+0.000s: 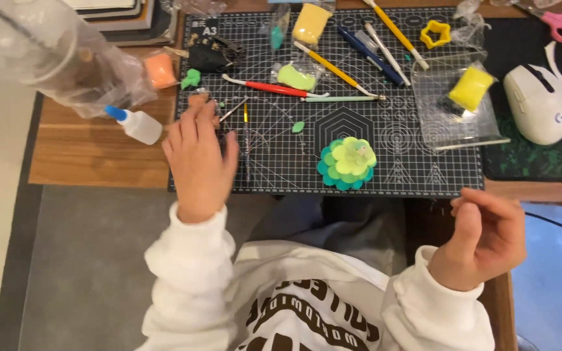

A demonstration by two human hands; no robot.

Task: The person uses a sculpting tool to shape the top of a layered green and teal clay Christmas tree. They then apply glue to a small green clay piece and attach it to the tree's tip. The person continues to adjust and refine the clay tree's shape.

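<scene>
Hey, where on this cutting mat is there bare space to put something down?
Free patches: the near strip of the cutting mat between the layered green clay flower and its right edge, and the stretch between the left hand and the flower. Crowded: the far half, with modelling tools, clay bags and a yellow star cutter.

white sweatshirt, ribbed cuffs, brown lettering

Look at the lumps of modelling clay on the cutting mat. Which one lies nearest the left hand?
The small dark green lump, bare on the mat's upper left corner, just above the left hand. The yellow lumps and the lime lump sit in clear bags farther right.
</scene>
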